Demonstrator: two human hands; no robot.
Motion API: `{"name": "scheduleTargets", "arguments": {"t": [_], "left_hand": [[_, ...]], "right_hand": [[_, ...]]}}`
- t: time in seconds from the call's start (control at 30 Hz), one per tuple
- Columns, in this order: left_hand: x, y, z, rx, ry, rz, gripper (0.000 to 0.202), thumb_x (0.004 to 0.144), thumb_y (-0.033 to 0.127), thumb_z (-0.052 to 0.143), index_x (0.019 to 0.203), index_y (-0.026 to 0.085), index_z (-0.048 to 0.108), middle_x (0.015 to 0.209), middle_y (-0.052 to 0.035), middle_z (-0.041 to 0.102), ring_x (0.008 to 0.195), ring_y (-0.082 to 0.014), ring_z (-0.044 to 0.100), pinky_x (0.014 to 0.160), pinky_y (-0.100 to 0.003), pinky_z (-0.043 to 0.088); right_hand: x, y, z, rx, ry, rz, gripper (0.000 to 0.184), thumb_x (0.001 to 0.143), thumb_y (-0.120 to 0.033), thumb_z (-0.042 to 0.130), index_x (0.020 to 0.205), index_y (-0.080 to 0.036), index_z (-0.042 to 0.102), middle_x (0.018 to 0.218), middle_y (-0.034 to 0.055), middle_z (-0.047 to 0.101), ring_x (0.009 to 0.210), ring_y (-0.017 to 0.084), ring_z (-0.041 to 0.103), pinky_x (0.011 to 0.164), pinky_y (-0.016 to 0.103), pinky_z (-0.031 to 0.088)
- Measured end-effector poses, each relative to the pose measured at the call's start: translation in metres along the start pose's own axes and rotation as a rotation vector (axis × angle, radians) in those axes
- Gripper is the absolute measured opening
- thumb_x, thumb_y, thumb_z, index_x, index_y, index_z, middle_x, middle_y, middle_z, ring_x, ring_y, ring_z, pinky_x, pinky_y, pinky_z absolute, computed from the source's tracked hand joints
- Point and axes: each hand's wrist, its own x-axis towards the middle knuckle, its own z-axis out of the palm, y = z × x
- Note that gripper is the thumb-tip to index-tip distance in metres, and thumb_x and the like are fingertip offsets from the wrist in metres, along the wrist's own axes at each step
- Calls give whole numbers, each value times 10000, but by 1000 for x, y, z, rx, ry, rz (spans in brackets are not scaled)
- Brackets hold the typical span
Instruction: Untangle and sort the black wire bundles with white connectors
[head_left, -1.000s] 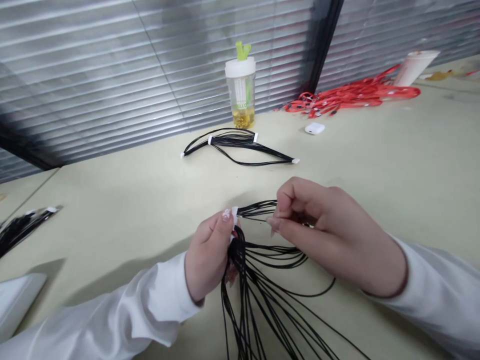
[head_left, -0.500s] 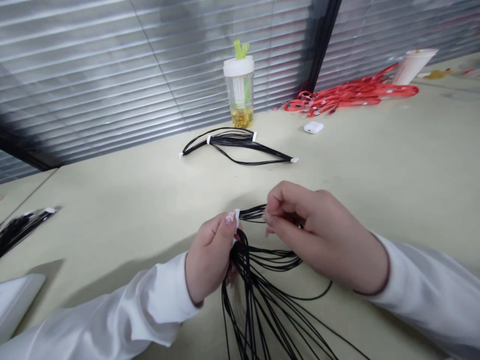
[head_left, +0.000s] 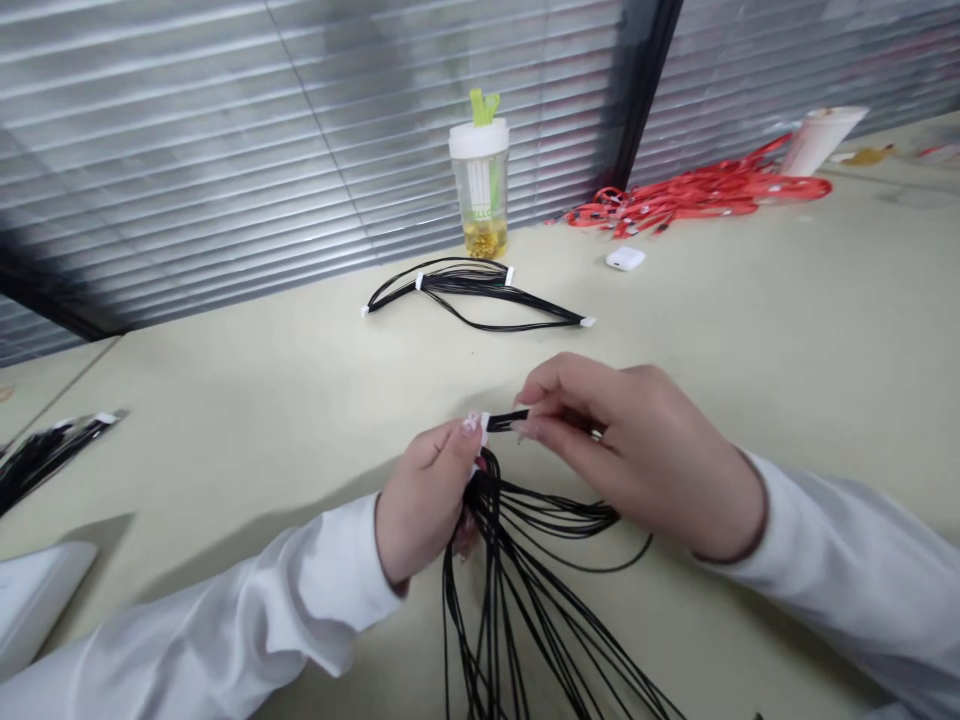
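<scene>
Between the thumb and fingers of my left hand (head_left: 431, 490) is a white connector (head_left: 485, 426) at the end of a black wire harness (head_left: 495, 540). My right hand (head_left: 637, 440) pinches the black wires (head_left: 508, 420) just to the right of that connector. Several wires loop from below the left fingers toward the underside of the right palm. The others hang down past the lower edge of the view. A second white piece shows partly below the left thumb; most of it is hidden.
Beyond my hands lies another black wire harness (head_left: 480, 287) with white connectors. A lidded drink cup (head_left: 478, 190) stands behind it. To the right are a white earphone case (head_left: 625, 259), red cables (head_left: 697, 195) and a tilted paper cup (head_left: 821, 142). More black wires (head_left: 52, 455) lie at left.
My right hand has slid left along the wires, closer to the white connector. The wires beside it are now bunched more tightly. My left hand keeps its hold, shifted slightly right.
</scene>
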Motion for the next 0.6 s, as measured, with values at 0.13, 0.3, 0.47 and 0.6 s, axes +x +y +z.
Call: {"name": "scheduleTargets", "arguments": {"t": [0.13,0.3,0.47,0.6], "left_hand": [[4,10,-3,-222,-7,-152,428,774,545,479,577,173,399,346,59,334,236,-51,272,236,-166,230],[11,8,-11,-503,-127,-210,403,821,498,444,603,164,395,356,81,285,243,-23,188,234,-132,196],[13,1,-16,-640,-152,-189,374,833,465,447,621,162,391,379,82,284,260,-29,196,240,-130,220],[12,0,-18,-696,-146,-182,339,849,431,434,640,167,394,393,77,295,264,-36,227,256,-133,235]], "right_hand": [[4,6,-14,-273,127,-106,114,797,-117,501,891,-155,554,790,7,629,670,84,563,621,200,394],[-8,-14,-33,-233,257,-208,19,794,-166,516,789,-164,534,746,32,559,676,91,509,617,218,391],[-20,-28,-28,46,-375,-109,293,785,-176,491,505,-155,410,468,-20,416,463,65,363,443,204,289],[-12,-18,-4,322,-663,305,290,815,-229,396,542,-145,439,507,-8,486,444,64,411,410,184,308]]}}
